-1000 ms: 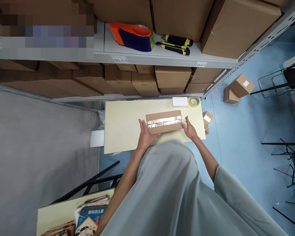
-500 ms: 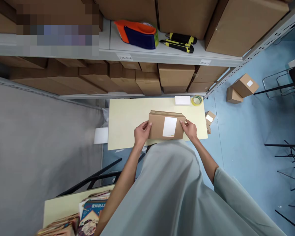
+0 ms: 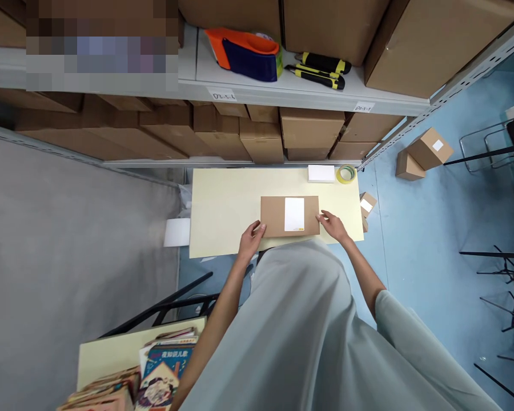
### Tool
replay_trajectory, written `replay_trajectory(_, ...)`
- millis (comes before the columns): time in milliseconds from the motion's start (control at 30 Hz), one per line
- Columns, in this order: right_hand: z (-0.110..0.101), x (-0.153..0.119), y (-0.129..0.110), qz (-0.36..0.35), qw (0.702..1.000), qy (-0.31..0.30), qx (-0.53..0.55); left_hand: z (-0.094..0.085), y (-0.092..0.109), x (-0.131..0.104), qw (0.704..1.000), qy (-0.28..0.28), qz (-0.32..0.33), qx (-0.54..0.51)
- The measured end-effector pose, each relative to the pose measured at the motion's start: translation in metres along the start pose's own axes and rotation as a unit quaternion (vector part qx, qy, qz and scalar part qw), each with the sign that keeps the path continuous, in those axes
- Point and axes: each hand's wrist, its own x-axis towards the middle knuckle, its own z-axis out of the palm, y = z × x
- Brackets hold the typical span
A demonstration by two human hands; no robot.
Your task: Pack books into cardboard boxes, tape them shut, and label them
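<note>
A flat brown cardboard box (image 3: 272,217) with a white label (image 3: 294,214) lies on the pale yellow table (image 3: 225,211), near its front edge. My left hand (image 3: 252,240) is at the box's lower left corner, fingers apart and touching the edge. Beside the right edge is my right hand (image 3: 332,224), its fingers apart and its fingertips close to the box. A roll of tape (image 3: 346,174) and a white box (image 3: 321,173) sit at the table's back right.
Above the table, a shelf (image 3: 240,91) holds cardboard boxes, yellow-black cutters (image 3: 319,71) and an orange-blue tape dispenser (image 3: 251,56). Books (image 3: 165,371) lie on a second table at lower left. Boxes (image 3: 428,148) and chairs stand on the blue floor at right.
The cardboard box, tilted up between both hands before, now lies flat on the table. Both hands have loosened from its sides, and the right hand has moved slightly outward.
</note>
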Motion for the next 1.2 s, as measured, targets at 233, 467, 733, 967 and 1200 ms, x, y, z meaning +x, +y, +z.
replay_trajectory(233,0.032,-0.037,0.051,-0.031,0.987,-0.093,0.129,0.004,-0.036,-0.023,0.995,-0.082,0.002,-0.06)
replay_trajectory(467,0.037,-0.027,0.043,-0.051,0.978,-0.054,0.196,0.007,-0.028,-0.015,0.997,-0.07,0.01,-0.042)
replay_trajectory(733,0.003,-0.02,-0.004,-0.089,0.981,0.087,0.146,-0.005,0.019,-0.034,0.997,0.032,0.06,-0.041)
replay_trajectory(967,-0.013,-0.003,-0.022,-0.087,0.987,0.131,-0.023,-0.008,0.064,-0.028,0.989,0.066,0.112,0.066)
replay_trajectory(1200,0.01,0.001,-0.006,-0.061,0.991,0.12,0.026,-0.008,0.037,-0.011,0.991,0.032,0.104,0.076)
